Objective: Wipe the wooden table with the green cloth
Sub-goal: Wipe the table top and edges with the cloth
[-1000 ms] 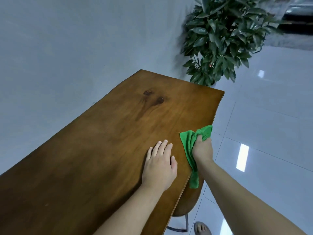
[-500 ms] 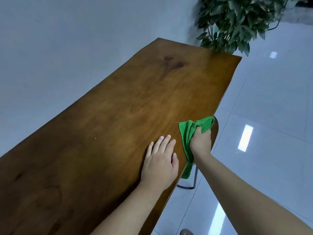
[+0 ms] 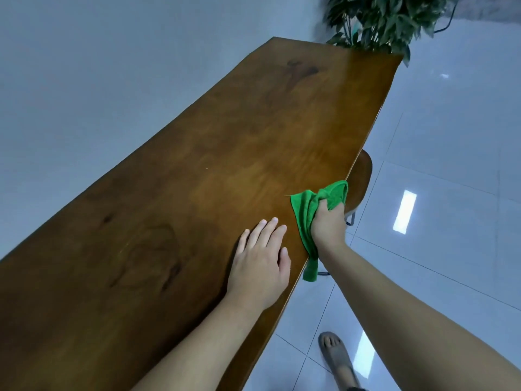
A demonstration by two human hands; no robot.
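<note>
— Where's the green cloth [image 3: 306, 218] just now?

— On the wooden table [image 3: 225, 170], right at its near long edge. The right hand [image 3: 328, 224] has it bunched in a closed fist, and one tail of it hangs down over that edge.

— And the other hand?

— The left hand [image 3: 260, 259] lies flat and open on the table top, just beside the cloth, holding nothing. Bracing, I'd say.

— How would that cloth handle, do you reckon?

— Soft and light, by the look of the folds; it crumples any way you squeeze it. No weight to speak of, nothing to break. On a smooth top like that I'd expect it to slide easily.

— So where to take hold?

— In the middle of the wad, as the fist has it, palm pressing it down. The loose tail over the table's edge could drag or snag on the chair [image 3: 362, 176] tucked under there, so I'd gather it in.
</note>
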